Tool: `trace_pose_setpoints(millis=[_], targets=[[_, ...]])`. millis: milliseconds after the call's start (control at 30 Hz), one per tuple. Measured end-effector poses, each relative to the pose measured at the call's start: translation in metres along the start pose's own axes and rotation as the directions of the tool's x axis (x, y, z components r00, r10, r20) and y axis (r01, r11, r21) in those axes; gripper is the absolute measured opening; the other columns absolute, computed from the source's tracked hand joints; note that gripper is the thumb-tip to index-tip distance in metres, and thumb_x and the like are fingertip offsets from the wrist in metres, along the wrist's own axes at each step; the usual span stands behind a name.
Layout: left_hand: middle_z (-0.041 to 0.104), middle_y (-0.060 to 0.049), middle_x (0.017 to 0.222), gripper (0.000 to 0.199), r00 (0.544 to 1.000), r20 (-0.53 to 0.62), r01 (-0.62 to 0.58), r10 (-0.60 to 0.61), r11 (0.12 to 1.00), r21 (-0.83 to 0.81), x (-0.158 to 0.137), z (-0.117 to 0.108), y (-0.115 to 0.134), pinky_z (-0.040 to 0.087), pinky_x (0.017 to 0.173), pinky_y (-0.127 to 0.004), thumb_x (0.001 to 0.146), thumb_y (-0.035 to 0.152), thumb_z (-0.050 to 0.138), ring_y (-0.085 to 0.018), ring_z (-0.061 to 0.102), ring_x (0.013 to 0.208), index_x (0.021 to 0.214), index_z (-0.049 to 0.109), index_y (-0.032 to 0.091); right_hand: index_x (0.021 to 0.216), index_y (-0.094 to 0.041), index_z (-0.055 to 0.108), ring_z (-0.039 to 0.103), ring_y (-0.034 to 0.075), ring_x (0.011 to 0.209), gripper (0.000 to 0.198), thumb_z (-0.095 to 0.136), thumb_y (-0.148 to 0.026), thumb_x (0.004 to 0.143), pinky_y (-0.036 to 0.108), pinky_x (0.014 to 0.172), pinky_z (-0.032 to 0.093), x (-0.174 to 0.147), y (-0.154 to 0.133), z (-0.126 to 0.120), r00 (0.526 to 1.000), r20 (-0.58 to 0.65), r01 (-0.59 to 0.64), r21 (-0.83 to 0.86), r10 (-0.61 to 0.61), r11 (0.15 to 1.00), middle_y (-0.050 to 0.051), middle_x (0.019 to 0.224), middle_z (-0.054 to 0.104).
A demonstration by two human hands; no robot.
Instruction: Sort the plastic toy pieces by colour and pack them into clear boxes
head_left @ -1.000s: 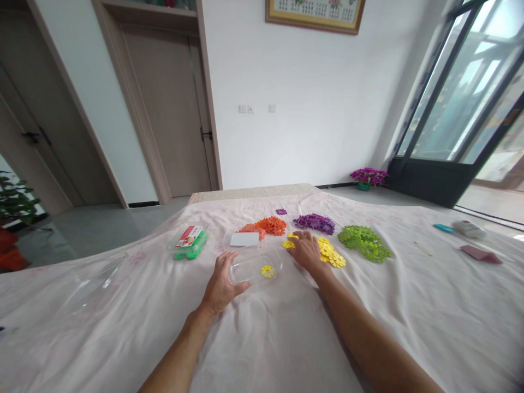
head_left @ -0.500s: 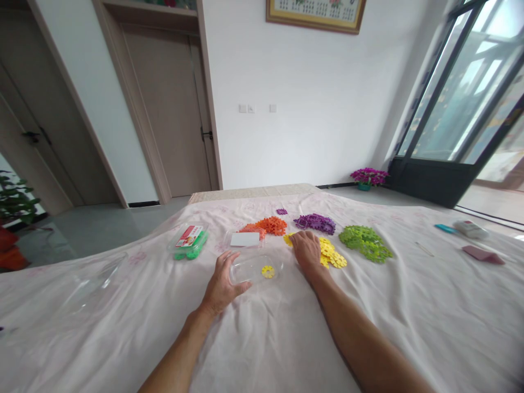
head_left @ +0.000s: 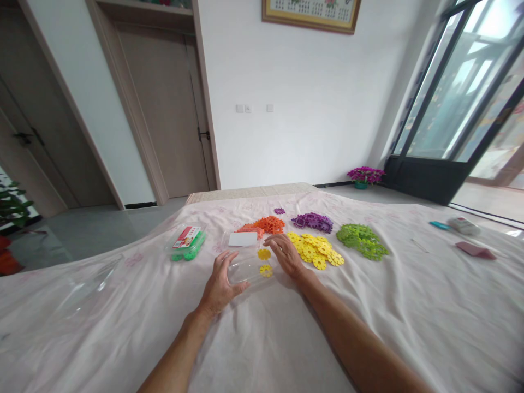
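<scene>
My left hand [head_left: 221,285] grips the near-left side of a clear plastic box [head_left: 245,271], thumb in front and fingers behind. One yellow notched disc [head_left: 266,271] lies inside the box. Just below the fingertips of my right hand [head_left: 284,255], a second yellow disc [head_left: 264,254] shows by the box's far edge. A small gap seems to part it from those fingers, which look loosely apart. To the right of that hand spreads a pile of yellow discs [head_left: 319,250].
Behind the box lie a clear container with a white label [head_left: 244,239], orange pieces [head_left: 269,224] and purple pieces [head_left: 313,222]. Green pieces [head_left: 362,241] lie right. A labelled box with green pieces [head_left: 189,243] stands left, near clear plastic [head_left: 88,289]. A pink item [head_left: 475,250] lies far right.
My right hand has moved left from the yellow pile to the clear box, bringing a yellow disc there. My left hand keeps its grip on the box.
</scene>
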State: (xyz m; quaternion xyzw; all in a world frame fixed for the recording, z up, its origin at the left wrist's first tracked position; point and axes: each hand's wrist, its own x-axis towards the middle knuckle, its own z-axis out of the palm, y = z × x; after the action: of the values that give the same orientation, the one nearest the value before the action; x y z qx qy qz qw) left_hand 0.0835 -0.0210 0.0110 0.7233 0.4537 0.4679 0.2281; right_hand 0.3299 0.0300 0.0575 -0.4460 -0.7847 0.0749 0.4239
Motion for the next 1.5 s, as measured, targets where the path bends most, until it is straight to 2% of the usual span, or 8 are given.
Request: trace_pose_setpoints(millis=[200,433,600,867,1167,1300,1400,1500], targets=[[0.036,-0.012,0.142,0.076,1.0,-0.008,-0.001,0.002,0.999,0.039,0.0,0.001,-0.001,0.035,0.111,-0.052,0.067,0.043,0.077,-0.032,0.039,0.134,0.134,0.046,0.026,0.114,-0.023,0.067,0.049,0.026,0.114,0.032,0.042,-0.032,0.095,0.038,0.097,0.034,-0.001,0.037,-0.013,0.934,-0.197,-0.355,-0.446,0.297,0.822,0.008,0.121,0.064],[0.036,-0.013,0.142,0.076,1.0,-0.001,0.002,-0.002,0.998,0.064,0.0,0.001,-0.001,0.036,0.109,-0.053,0.067,0.048,0.076,-0.034,0.04,0.133,0.133,0.047,0.026,0.135,-0.023,0.052,0.019,0.032,0.141,0.044,0.042,-0.039,0.095,0.05,0.111,0.007,0.002,0.07,-0.013,0.933,-0.079,-0.298,-0.718,0.352,0.63,0.007,0.148,0.044],[0.035,-0.014,0.143,0.076,1.0,0.004,0.019,-0.02,0.998,0.053,0.001,0.001,-0.001,0.036,0.108,-0.053,0.067,0.049,0.077,-0.035,0.04,0.133,0.133,0.048,0.025,0.14,-0.023,0.048,0.019,0.033,0.142,0.051,0.037,-0.045,0.095,0.054,0.111,0.0,0.005,0.081,-0.007,0.897,0.013,-0.293,-0.729,0.441,0.618,0.01,0.145,0.047],[0.034,-0.013,0.143,0.073,1.0,0.008,0.018,-0.019,0.998,0.063,0.0,0.001,-0.001,0.035,0.109,-0.054,0.068,0.048,0.076,-0.033,0.038,0.134,0.132,0.049,0.025,0.108,-0.023,0.067,0.051,0.029,0.112,0.037,0.041,-0.045,0.093,0.056,0.11,-0.005,0.007,0.07,-0.013,0.892,0.074,-0.259,-0.724,0.445,0.639,0.01,0.109,0.067],[0.034,-0.013,0.143,0.073,0.999,0.013,0.033,-0.034,0.996,0.088,0.001,0.001,0.001,0.035,0.11,-0.051,0.068,0.048,0.076,-0.032,0.033,0.137,0.132,0.049,0.025,0.108,-0.024,0.067,0.051,0.028,0.108,0.032,0.046,-0.04,0.089,0.053,0.111,-0.001,0.001,0.067,-0.015,0.924,0.021,-0.257,-0.706,0.382,0.66,0.009,0.106,0.067],[0.033,-0.013,0.144,0.071,0.999,0.014,0.036,-0.037,0.994,0.102,0.001,0.0,0.003,0.034,0.111,-0.051,0.068,0.047,0.076,-0.032,0.031,0.138,0.131,0.05,0.024,0.128,-0.024,0.056,0.04,0.029,0.126,0.045,0.047,-0.044,0.089,0.052,0.112,-0.002,0.003,0.07,-0.009,0.934,-0.025,-0.27,-0.704,0.356,0.658,0.01,0.133,0.055],[0.034,-0.013,0.143,0.072,0.999,0.017,0.034,-0.036,0.993,0.111,0.001,0.0,0.004,0.031,0.113,-0.051,0.068,0.047,0.076,-0.032,0.032,0.138,0.131,0.051,0.023,0.138,-0.025,0.048,0.027,0.03,0.137,0.053,0.042,-0.049,0.091,0.054,0.111,-0.004,0.005,0.075,-0.004,0.915,0.063,-0.242,-0.704,0.398,0.668,0.009,0.145,0.045],[0.033,-0.014,0.144,0.073,0.999,0.02,0.039,-0.041,0.993,0.11,0.0,-0.001,0.004,0.032,0.112,-0.051,0.068,0.048,0.076,-0.033,0.032,0.138,0.131,0.051,0.023,0.132,-0.025,0.054,0.033,0.03,0.134,0.047,0.038,-0.047,0.093,0.056,0.111,-0.003,0.007,0.079,-0.002,0.89,0.147,-0.221,-0.689,0.432,0.69,0.009,0.136,0.055]])
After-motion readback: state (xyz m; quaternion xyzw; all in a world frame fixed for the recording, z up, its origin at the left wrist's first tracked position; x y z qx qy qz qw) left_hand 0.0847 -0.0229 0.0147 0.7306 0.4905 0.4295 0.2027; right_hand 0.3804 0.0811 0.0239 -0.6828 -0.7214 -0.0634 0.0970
